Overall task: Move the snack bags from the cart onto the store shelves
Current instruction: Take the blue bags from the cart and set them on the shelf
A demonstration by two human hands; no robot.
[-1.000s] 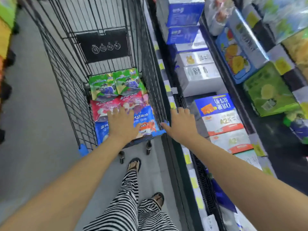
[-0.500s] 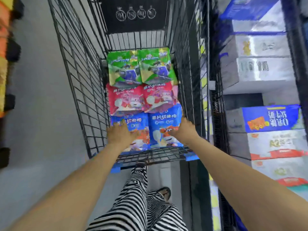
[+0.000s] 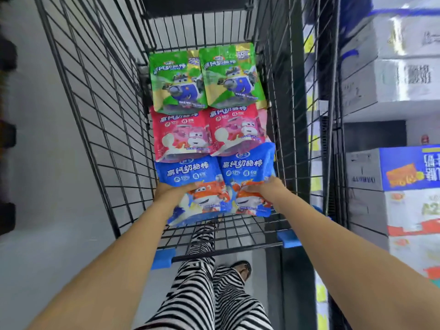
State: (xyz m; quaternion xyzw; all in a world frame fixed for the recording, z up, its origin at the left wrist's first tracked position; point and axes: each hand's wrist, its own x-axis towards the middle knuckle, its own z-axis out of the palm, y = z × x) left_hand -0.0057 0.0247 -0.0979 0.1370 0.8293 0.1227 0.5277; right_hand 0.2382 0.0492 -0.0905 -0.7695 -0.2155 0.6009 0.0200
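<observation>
Snack bags lie in three pairs on the floor of a black wire cart (image 3: 100, 129): two green bags (image 3: 204, 77) at the far end, two red bags (image 3: 209, 132) in the middle, two blue ones nearest me. My left hand (image 3: 171, 191) grips the left blue bag (image 3: 190, 177) at its near left part. The right blue bag (image 3: 247, 170) is held at its near right part by my right hand (image 3: 266, 189). Both blue bags tilt up at their near ends.
Store shelves (image 3: 390, 108) with white, blue and orange cartons stand right of the cart behind its side wall. Grey floor runs along the left. My striped trousers and a sandalled foot (image 3: 240, 270) show below the cart's near edge with blue corner caps (image 3: 288, 239).
Both hands have gone from resting on the blue bags to gripping them, and the bags' near ends have lifted. The view has closed in on the cart.
</observation>
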